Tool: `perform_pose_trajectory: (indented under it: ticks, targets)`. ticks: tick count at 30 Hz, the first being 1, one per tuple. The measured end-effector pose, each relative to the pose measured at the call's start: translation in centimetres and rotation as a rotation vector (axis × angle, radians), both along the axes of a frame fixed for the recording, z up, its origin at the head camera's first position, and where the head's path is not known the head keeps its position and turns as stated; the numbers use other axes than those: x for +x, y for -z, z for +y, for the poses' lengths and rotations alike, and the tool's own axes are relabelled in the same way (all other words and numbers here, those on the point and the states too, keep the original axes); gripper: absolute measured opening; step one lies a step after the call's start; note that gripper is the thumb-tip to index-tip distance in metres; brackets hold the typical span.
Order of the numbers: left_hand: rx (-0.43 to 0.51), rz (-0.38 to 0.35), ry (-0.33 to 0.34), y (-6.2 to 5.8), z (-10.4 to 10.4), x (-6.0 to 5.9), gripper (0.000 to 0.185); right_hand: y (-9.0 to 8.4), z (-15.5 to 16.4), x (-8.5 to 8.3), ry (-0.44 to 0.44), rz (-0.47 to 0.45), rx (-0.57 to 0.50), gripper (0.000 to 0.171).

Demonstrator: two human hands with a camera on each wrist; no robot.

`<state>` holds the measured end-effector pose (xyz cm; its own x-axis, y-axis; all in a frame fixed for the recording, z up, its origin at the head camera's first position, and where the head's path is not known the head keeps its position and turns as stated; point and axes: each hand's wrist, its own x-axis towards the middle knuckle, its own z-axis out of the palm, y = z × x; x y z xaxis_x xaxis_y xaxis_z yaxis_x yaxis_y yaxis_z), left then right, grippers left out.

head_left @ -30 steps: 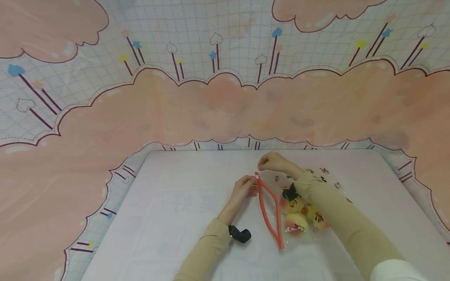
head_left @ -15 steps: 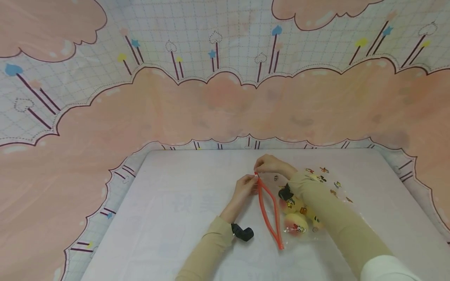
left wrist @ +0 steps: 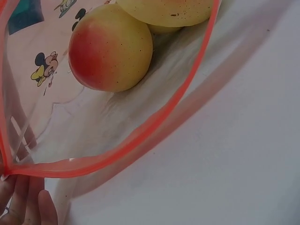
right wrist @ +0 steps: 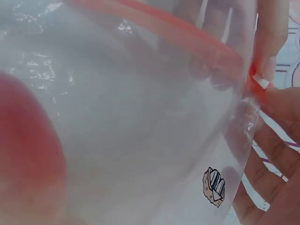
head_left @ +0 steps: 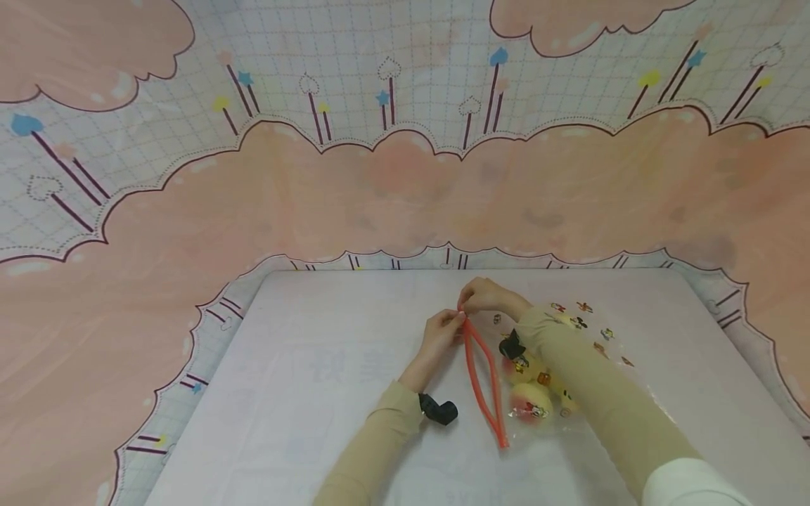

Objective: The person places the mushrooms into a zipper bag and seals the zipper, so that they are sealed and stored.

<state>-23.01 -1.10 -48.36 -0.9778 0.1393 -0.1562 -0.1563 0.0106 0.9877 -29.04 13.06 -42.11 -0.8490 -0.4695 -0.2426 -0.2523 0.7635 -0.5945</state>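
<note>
Hands meet at the far end of the bag's red zip strip (head_left: pixel 482 379) — the left hand (head_left: pixel 443 334) pinches it from the left, the right hand (head_left: pixel 484 295) from the far side, fingertips almost touching. From that corner the strip runs toward the person, its two lips bowed apart, so the mouth gapes. The clear printed bag (head_left: pixel 569 365) lies on the white surface (head_left: pixel 304 365) to the right of the strip, under the right forearm. One bag; at least two yellow-red fruits (left wrist: pixel 110 48) inside, touching each other — a third cannot be told.
</note>
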Motion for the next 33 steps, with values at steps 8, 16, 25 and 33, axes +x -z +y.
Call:
perform_pose_trajectory:
  ticks: [8, 16, 25, 33]
  targets:
    - [-0.018, 0.007, -0.05, 1.6, 0.5, -1.3, 0.029, 0.0, -0.3, -0.3, 0.042, -0.01, 0.031, 0.018]
    - [-0.032, 0.03, -0.07, 1.6, 0.6, -1.4, 0.027, -0.5, -0.3, -0.1, 0.0, 0.062, 0.037, 0.017]
    - [-0.028, 0.045, -0.084, 1.5, 1.0, -1.9, 0.025, 2.0, 0.6, -2.4, -0.01, 0.073, 0.003, 0.015]
    - [-0.046, 0.067, -0.069, 0.9, 1.3, -1.8, 0.026, 6.7, 2.4, -5.7, -0.021, 0.176, 0.001, 0.012]
